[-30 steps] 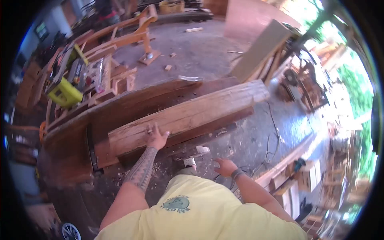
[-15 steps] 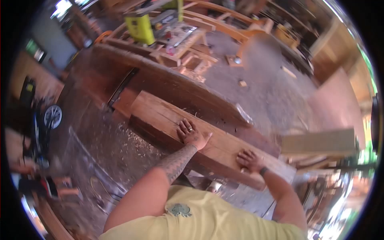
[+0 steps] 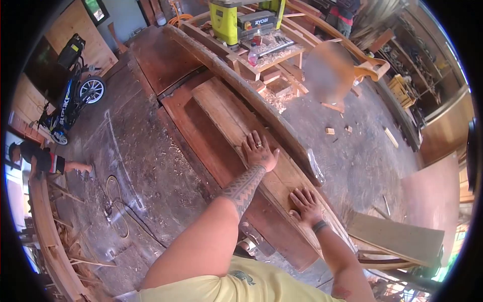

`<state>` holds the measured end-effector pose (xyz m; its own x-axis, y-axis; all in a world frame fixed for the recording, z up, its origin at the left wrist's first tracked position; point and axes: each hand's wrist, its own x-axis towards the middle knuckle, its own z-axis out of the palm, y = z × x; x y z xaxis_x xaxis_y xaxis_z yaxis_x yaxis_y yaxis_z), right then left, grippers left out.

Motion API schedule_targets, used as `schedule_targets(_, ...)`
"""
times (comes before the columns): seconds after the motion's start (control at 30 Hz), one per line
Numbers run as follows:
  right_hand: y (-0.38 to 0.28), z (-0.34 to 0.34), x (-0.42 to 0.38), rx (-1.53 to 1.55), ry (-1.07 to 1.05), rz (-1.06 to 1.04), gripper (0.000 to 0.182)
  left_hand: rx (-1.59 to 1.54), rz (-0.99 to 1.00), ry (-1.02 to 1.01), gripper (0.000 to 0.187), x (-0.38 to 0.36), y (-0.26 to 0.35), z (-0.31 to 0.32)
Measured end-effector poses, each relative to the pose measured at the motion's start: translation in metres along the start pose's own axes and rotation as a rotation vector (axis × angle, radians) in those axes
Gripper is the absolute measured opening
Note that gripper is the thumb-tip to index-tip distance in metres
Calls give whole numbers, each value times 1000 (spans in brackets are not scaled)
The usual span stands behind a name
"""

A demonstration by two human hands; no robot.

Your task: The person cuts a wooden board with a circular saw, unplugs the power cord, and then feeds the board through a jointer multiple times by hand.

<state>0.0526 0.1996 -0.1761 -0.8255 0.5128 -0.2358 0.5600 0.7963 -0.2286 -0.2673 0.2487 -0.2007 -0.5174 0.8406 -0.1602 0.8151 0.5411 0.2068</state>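
Note:
A long wooden plank lies along the reddish-brown bed of a long machine that looks like a jointer. My left hand rests flat on the plank's top, about halfway along, fingers stretched out. Nearer to me, my right hand lies on the same plank with fingers spread. A long raised fence runs along the plank's far side. Just past the plank's far end, a dark slot crosses the bed. The plank's underside is hidden.
A green planer stands on a low wooden stand beyond the fence, with shavings around it. At left are a small motorbike, a hose on the floor and a person. Another person stands far back.
My view has tilted and turned. The plank now sits closer to the fence, and more of the bed shows on its near side. Both hands are still flat on it.

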Motion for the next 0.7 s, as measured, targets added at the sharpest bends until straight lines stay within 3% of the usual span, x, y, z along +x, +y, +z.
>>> schedule_targets(0.47, 8, -20, 85, 30, 66, -63, 78, 55, -21, 54, 89, 77, -29, -22)
schedule_targets(0.7, -3, -28, 124, 24, 50, -73, 78, 40, -25, 67, 102, 106, -54, -36)
